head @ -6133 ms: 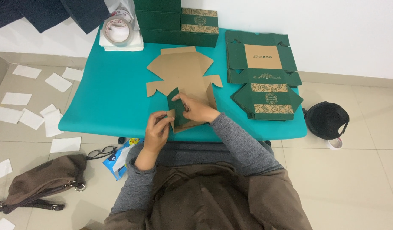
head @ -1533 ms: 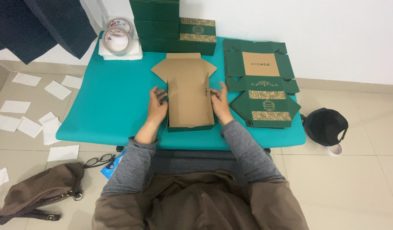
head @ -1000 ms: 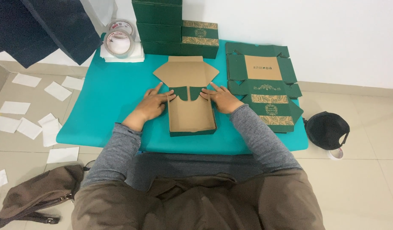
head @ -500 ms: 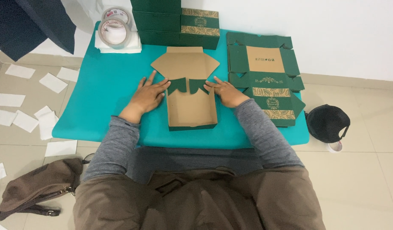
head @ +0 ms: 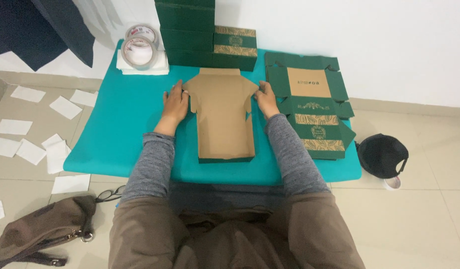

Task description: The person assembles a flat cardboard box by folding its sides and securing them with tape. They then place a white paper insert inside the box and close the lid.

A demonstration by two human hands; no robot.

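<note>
Box: the half-folded cardboard box, brown inside and dark green outside (head: 224, 117), lies flat on the teal mat (head: 120, 129) between my two hands, straight ahead of my lap.
Feel: I judge it light and fairly stiff in the panels but soft along its creases; thin edges would dent if squeezed hard, and the plain brown face should not be slippery.
Hold: best taken at the side flaps near the far end, where my fingertips already are, or along the long side walls.
Axis: its long axis runs away from me; the wide flapped end points to the wall, the narrow closed end toward my knees.
Left hand: my left hand (head: 175, 103) lies flat, fingers together, tips touching the left flap.
Right hand: my right hand (head: 266, 98) has its fingers curled, tips pressing the right flap edge.
Beyond my right fingers: a flat unfolded green box blank (head: 309, 107) over finished ones.
Beyond my fingertips: a stack of finished green boxes (head: 210, 35).
Beyond my left fingers: two tape rolls (head: 139, 47) on white paper.
</note>
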